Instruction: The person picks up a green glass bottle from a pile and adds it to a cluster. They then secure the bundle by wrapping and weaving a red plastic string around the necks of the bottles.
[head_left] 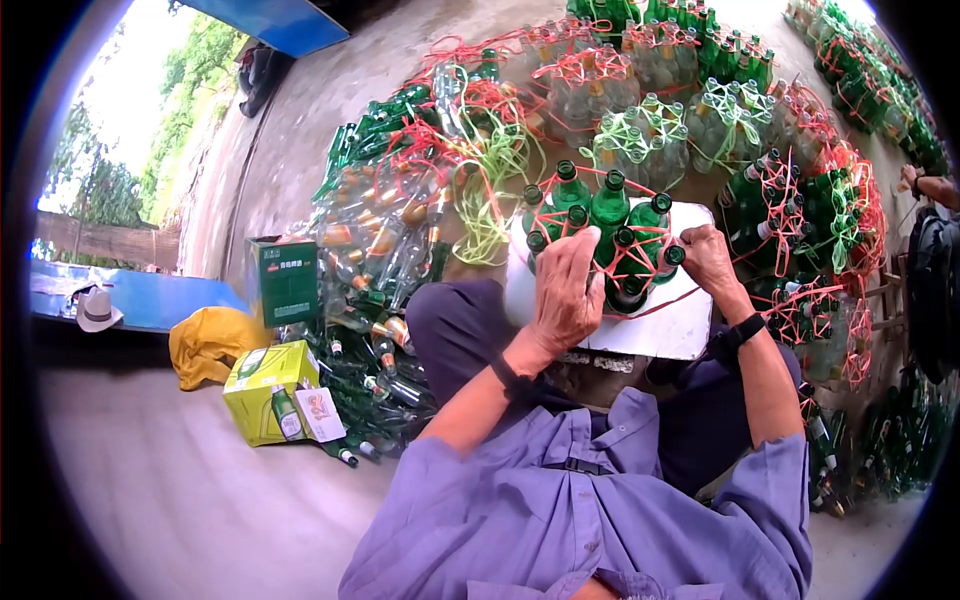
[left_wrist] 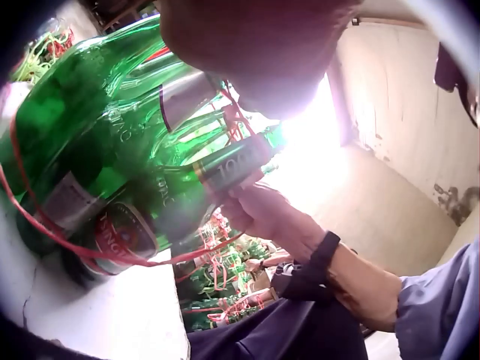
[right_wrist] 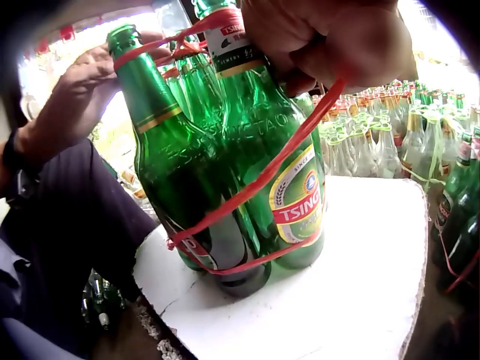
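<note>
"What do you see on the left side of the frame?"
"Green bottles point(left_wrist: 71, 112), which look slanted, with a red strap point(left_wrist: 150, 262) around their lower part."
"And the hands?"
"The strap reaches the right hand point(left_wrist: 264, 211), near the centre. The left hand point(left_wrist: 255, 45), blurred, covers the upper middle."

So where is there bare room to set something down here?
Bare: floor between the yellow-green carton and the person's shirt; blue surface between the hat and yellow cloth; white board right of the strapped green bottles in the right wrist view. Crowded: left of the board, with heaped loose bottles, and beyond it, with tied bundles.
</note>
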